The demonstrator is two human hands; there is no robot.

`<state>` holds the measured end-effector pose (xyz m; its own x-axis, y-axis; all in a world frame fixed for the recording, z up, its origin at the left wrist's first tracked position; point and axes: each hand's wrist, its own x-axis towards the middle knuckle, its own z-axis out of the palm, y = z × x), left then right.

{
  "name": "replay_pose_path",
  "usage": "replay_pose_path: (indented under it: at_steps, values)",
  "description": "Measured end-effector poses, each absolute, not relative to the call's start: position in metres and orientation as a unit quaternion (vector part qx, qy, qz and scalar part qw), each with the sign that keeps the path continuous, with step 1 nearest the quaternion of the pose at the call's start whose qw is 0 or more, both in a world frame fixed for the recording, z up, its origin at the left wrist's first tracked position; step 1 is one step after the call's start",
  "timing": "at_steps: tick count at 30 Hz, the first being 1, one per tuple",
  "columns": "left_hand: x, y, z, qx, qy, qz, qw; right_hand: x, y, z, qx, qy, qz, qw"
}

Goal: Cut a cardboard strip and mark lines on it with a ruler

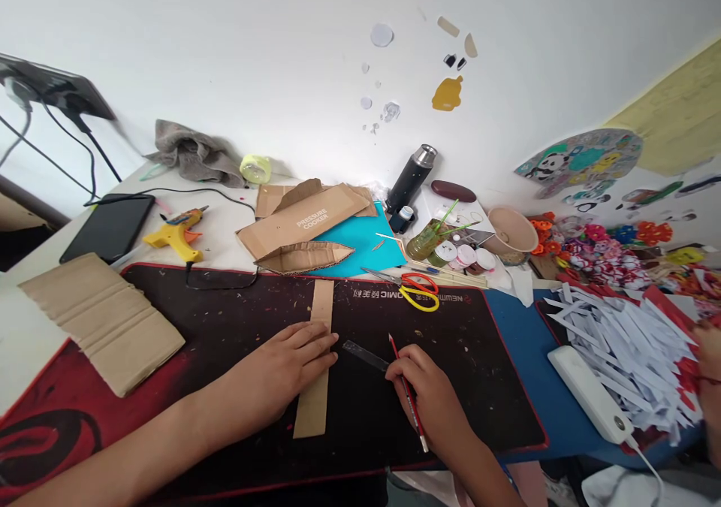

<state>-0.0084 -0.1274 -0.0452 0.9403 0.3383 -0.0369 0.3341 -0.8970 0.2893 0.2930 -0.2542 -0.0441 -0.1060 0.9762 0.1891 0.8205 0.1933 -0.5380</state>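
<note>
A narrow cardboard strip lies lengthwise on the dark desk mat. My left hand rests flat across its middle, fingers stretched out, hiding part of it. To the right, my right hand is closed around a red pencil, whose point faces away from me. A clear plastic ruler also sticks out leftward from the right hand's fingers, apart from the strip. Beyond the hands lie scissors with red and yellow handles.
A cardboard piece lies left, near a yellow glue gun and its cord. Cut cardboard, a blue sheet, a black flask and paint jars stand behind. White paper strips and a power bank lie right, beside another person's hand.
</note>
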Motion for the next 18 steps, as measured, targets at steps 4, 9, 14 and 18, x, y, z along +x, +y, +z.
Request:
replay_pose_path:
  at_steps: [4, 9, 14, 18]
  values:
    - [-0.008, -0.134, -0.046, 0.976, 0.167, 0.017, 0.141, 0.294, -0.251, -0.048, -0.619, -0.713, 0.141, 0.297]
    - [-0.007, -0.138, -0.051, 0.974, 0.184, 0.053, 0.121, 0.292, -0.244, -0.050, -0.615, -0.709, 0.146, 0.313]
    - [-0.009, -0.138, -0.060, 0.970, 0.202, 0.095, 0.092, 0.288, -0.242, -0.050, -0.608, -0.715, 0.141, 0.316]
    - [-0.015, -0.134, -0.061, 0.968, 0.218, 0.092, 0.084, 0.286, -0.241, -0.048, -0.609, -0.719, 0.125, 0.309]
